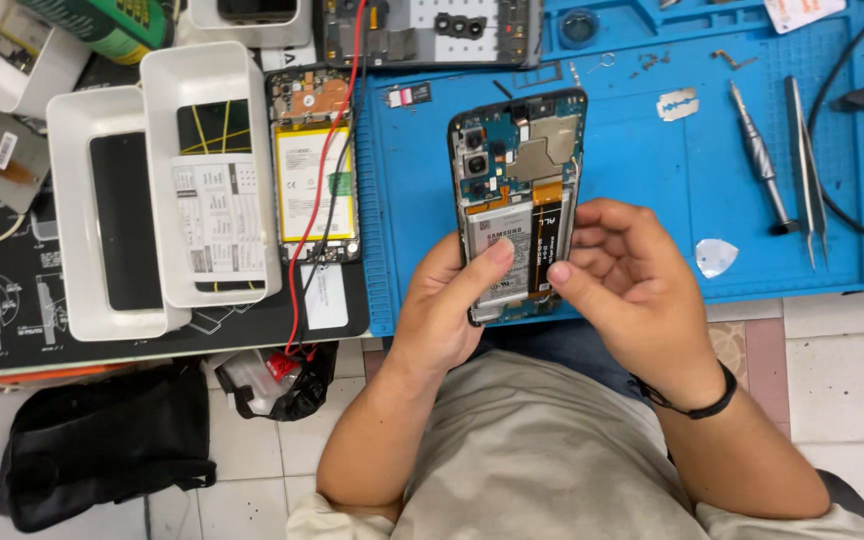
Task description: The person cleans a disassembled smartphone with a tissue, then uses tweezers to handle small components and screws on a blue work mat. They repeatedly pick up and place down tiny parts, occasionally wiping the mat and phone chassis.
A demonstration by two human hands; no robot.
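1. At far left two white trays [157, 200] stand side by side on the dark mat: the left one holds a black slab, the right one a paper-labelled part with a black piece crossed by yellow lines above it
2. Just right of them lies a second opened phone [314, 170], its long axis running near to far, with a red wire [324, 160] draped over it
3. Your left hand [442, 315] cradles the opened phone [518, 190] from the near-left, thumb pressed flat on its battery [500, 255]; the phone's long axis runs near to far, camera end away from you, over the blue mat [652, 180]
4. Your right hand [624, 270] is touching the phone's right edge, fingers curled in and thumb on the battery's near right corner; both hands are equally close
5. Farther right on the blue mat lie a white pick [716, 256], a screwdriver [760, 160] and tweezers [808, 170], well apart from your hands
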